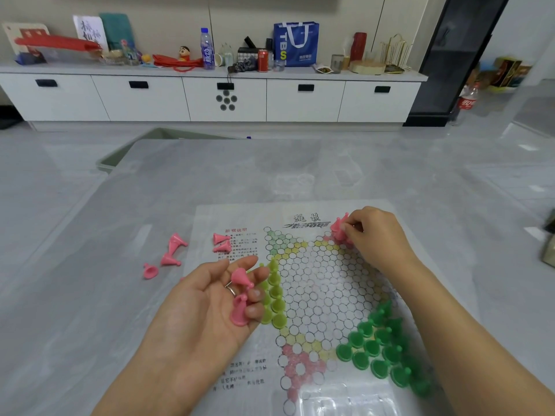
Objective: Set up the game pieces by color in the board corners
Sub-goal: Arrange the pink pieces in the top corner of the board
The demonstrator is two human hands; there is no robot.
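Note:
A paper Chinese-checkers board (318, 283) lies flat on the grey table. My left hand (207, 307) is palm up over the board's left side, and two pink pieces (240, 295) lie on its loosely curled fingers. At the far right corner my right hand (375, 235) pinches a pink piece (338, 225) among a few pink ones standing there. Lime-green pieces (274, 298) stand in a line at the left corner, partly hidden by my left fingers. Dark green pieces (381, 346) fill the near right corner.
Loose pink pieces (171, 253) lie on the table left of the board, and two more (221, 242) rest on the board's printed text. A green bin (156, 145) stands beyond the table's far left edge. A cluttered white sideboard (210, 94) lines the wall.

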